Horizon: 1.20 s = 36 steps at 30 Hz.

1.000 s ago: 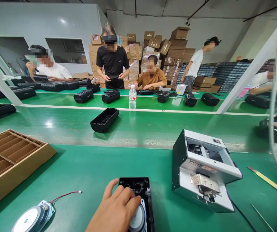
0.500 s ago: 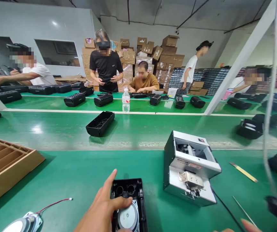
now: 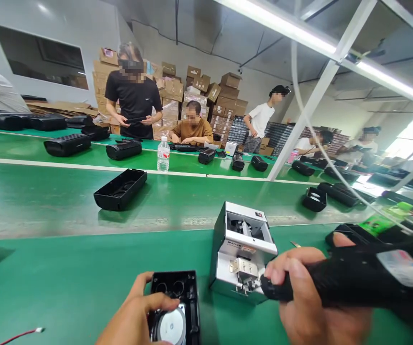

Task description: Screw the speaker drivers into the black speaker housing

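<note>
My left hand (image 3: 134, 318) rests on a black plastic speaker housing (image 3: 175, 302) at the near edge of the green bench, fingers pressing on the round silver speaker driver (image 3: 171, 326) seated in it. My right hand (image 3: 310, 299) grips a black electric screwdriver (image 3: 353, 278), whose tip points at the outlet of the white screw feeder box (image 3: 242, 251) just right of the housing. A pale hose (image 3: 312, 129) arcs up from the tool.
A black housing shell (image 3: 120, 189) lies on the green conveyor belt (image 3: 48, 201). A water bottle (image 3: 163, 154) and several black speakers stand on the far bench, where other people work. A red wire end (image 3: 22, 333) lies at the lower left. Cardboard boxes are stacked behind.
The view swung right; the wooden tray and loose driver left the frame. My right hand came in holding the screwdriver and brought its tip to the screw feeder. My left hand stays on the housing.
</note>
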Available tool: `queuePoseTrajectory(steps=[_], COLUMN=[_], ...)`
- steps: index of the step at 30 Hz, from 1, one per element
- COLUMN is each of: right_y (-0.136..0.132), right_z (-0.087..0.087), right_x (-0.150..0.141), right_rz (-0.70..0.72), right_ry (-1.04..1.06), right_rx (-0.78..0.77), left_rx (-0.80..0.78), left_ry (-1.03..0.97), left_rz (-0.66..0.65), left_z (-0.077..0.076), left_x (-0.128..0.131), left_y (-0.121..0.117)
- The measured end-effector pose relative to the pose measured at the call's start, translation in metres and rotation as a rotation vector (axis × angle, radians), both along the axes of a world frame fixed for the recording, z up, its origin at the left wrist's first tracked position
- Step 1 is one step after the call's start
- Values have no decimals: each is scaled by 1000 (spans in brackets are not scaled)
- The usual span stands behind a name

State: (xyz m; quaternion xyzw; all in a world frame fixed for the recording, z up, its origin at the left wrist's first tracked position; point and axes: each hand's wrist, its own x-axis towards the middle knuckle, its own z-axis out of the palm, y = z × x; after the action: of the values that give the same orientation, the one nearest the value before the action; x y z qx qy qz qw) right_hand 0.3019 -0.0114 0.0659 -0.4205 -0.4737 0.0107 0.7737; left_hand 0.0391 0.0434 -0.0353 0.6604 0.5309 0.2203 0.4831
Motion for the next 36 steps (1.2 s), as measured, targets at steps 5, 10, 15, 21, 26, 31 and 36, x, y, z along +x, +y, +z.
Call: queuePoseTrajectory(steps=[5,10,15,21,26,31,36], right_y=[16,21,13,10,19,23,30], right_z=[-2,-12,-7,4,-16,-33,-44], right_x=[-2,5,-4,-55,-77,-79,-75], right_rz=[2,21,279,290,274,291,341], right_ry=[-139,-119,52,226,186,171,98], right_rx=[49,-101,-554,-85,-42,-108,-103], left_rx=[-78,-116,-93,-132,-108,-124,-133], left_ry=[30,24,26,-4,-4,-48,-19], left_rz=[-96,-76,-66,-51,-100,-128,-148], left_z=[27,28,14,25,32,33,42], left_x=[13,15,17,16,15,15,15], left_y=[2,0,2,1,3,5,5])
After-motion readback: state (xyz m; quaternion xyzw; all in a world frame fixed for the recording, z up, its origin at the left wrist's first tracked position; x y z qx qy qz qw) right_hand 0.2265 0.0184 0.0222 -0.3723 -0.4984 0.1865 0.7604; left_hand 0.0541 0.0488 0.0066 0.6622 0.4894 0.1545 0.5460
